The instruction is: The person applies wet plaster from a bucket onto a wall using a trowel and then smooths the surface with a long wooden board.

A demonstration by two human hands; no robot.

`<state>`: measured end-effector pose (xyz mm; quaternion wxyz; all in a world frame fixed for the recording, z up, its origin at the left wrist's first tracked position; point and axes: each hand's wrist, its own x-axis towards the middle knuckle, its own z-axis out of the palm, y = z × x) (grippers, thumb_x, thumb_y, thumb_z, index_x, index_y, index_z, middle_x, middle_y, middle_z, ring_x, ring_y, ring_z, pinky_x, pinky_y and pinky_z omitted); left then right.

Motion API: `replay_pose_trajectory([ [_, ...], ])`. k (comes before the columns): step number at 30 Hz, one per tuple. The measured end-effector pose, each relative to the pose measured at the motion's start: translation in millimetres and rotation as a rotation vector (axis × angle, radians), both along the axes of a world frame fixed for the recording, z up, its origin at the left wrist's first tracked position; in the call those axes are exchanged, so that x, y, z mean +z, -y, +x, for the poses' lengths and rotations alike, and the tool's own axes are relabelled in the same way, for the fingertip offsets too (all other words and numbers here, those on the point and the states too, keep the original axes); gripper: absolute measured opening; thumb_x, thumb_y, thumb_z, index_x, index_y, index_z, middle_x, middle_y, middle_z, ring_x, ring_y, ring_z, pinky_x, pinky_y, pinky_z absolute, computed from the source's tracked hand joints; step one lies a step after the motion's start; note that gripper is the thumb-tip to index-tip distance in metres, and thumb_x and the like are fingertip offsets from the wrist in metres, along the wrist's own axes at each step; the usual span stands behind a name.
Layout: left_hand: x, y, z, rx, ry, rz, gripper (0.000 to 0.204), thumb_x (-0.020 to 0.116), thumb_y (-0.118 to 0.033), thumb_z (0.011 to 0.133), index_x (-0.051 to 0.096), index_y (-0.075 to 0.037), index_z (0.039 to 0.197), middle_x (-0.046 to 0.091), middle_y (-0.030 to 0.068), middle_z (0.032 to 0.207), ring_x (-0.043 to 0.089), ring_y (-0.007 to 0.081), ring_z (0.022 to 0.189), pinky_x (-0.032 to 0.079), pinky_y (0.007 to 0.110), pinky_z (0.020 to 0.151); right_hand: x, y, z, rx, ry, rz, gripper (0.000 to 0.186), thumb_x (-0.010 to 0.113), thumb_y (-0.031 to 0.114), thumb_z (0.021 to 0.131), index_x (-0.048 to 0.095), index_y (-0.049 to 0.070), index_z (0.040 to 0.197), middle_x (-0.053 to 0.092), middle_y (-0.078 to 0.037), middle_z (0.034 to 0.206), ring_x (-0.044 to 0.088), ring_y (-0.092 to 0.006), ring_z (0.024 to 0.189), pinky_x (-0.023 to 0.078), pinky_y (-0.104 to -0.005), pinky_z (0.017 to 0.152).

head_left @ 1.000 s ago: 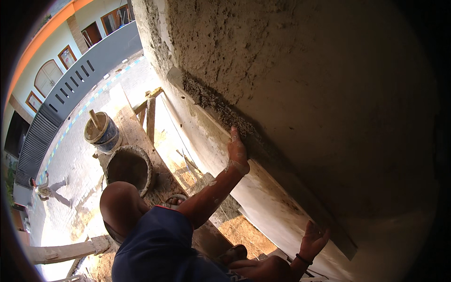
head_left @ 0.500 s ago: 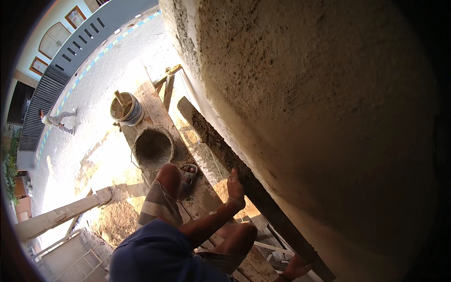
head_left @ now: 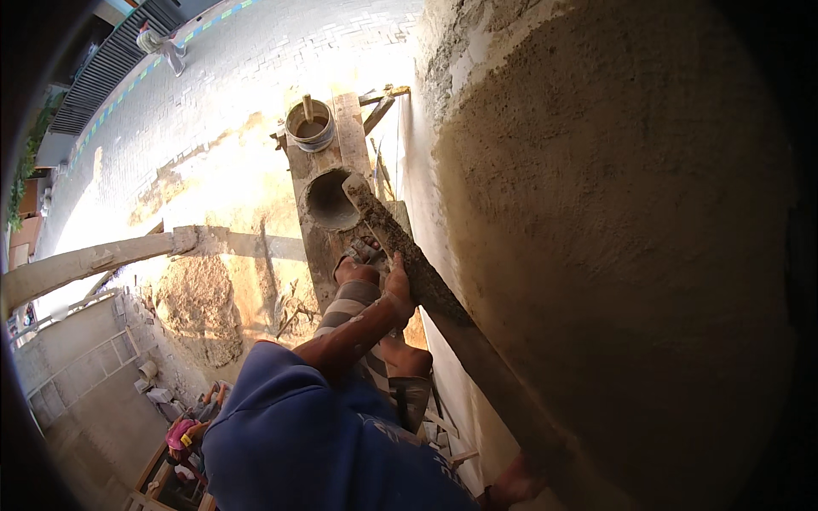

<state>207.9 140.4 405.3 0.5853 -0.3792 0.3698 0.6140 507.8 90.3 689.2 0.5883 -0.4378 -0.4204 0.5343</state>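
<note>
A long wooden straightedge board [head_left: 447, 311], crusted with wet mortar along its upper part, slants down beside the plastered wall [head_left: 613, 213]. My left hand [head_left: 398, 288] is closed on the board's left edge, partway along it. Near the lower end, my right hand [head_left: 515, 481] grips the same board; its fingers are partly hidden in shade. The board's upper end overlaps the rim of a dark mortar bucket [head_left: 319, 200] in this view; whether they touch I cannot tell.
Narrow scaffold planks [head_left: 351, 128] carry me and both buckets. The farther, paler bucket [head_left: 315, 146] has a stick [head_left: 308, 107] standing in it. A long pole [head_left: 102, 266] juts out at left. One person [head_left: 162, 47] walks on the paving; another [head_left: 183, 439] is below left.
The view has swung, shifting the buckets right and up. The board has come away from the wall side, its upper end now over the dark bucket. Both hands keep hold.
</note>
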Motion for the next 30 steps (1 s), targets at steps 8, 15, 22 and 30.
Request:
replay_pose_trajectory([
  [8,-65.1,27.1,-101.1,0.621,0.263,0.639,0.080,0.029,-0.074,0.080,0.050,-0.010,0.123,0.051,0.0108,0.127,0.044,0.0305,0.118,0.028,0.050,0.104,-34.4,-79.7,-215.9,0.354,0.877,0.816,0.053,0.062,0.019,0.075,0.040,0.002,0.120,0.049,-0.015,0.117,0.048,-0.0304,0.109,0.038,-0.0426,0.096],
  [15,-51.3,22.9,-100.6,0.810,0.277,0.219,0.079,0.044,-0.073,0.076,0.053,-0.007,0.118,0.053,0.0124,0.122,0.047,0.0314,0.113,0.032,0.049,0.102,-30.7,-71.6,-263.7,0.524,0.567,0.352,0.060,0.060,0.009,0.063,0.038,0.003,0.118,0.048,-0.014,0.110,0.046,-0.0275,0.104,0.038,-0.0418,0.095],
  [22,-76.1,7.6,-45.2,0.411,0.236,-0.019,0.047,0.051,-0.052,0.086,0.056,-0.014,0.113,0.060,0.0053,0.110,0.059,0.0269,0.097,0.047,0.049,0.088,76.4,-66.8,-175.4,0.373,0.213,0.154,0.067,0.055,0.014,0.071,0.029,0.003,0.132,0.045,-0.015,0.123,0.042,-0.0308,0.118,0.035,-0.0463,0.102],
  [30,-35.4,-2.6,39.6,-0.216,-0.211,-0.299,0.068,0.056,-0.052,0.084,0.050,0.008,0.114,0.058,0.0193,0.108,0.061,0.0294,0.091,0.051,0.041,0.079,16.6,16.1,22.3,-0.305,-0.072,-0.254,0.042,0.047,0.021,0.090,0.044,0.000,0.126,0.048,-0.017,0.125,0.047,-0.0292,0.117,0.040,-0.0455,0.100],
])
